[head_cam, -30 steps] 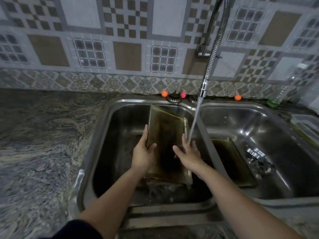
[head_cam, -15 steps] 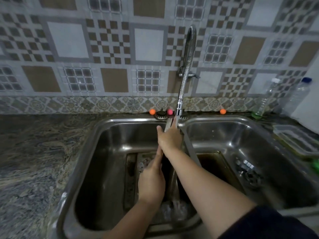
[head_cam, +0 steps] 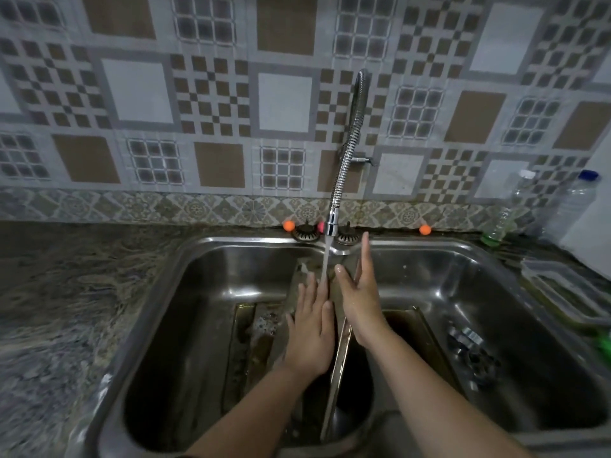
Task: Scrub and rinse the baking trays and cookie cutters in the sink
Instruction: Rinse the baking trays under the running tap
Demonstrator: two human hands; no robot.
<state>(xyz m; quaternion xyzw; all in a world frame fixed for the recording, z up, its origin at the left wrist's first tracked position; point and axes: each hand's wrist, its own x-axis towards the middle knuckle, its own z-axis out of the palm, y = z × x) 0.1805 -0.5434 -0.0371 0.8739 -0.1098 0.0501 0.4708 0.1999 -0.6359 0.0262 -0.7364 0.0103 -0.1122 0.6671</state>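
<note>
At the left of the frame the speckled surface [head_cam: 66, 309] is lying wet beside the sink [head_cam: 158, 292]. In the left basin one baking tray [head_cam: 244, 345] is sitting under suds. At centre the left hand [head_cam: 310, 328] is spreading flat, fingers straight, under the faucet [head_cam: 350, 153] stream; the right hand [head_cam: 358, 292] is wide too, holding nothing. Right basin: another baking tray [head_cam: 420, 332], then the cookie cutters [head_cam: 472, 352]. The risk, I'd say: wet, soapy fingers letting a tray slip and clatter.

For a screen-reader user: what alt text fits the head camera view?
Two open hands, left hand and right hand, rinse under water running from a flexible faucet over a double steel sink. A baking tray lies in the left basin, another tray and metal cookie cutters in the right.
</note>
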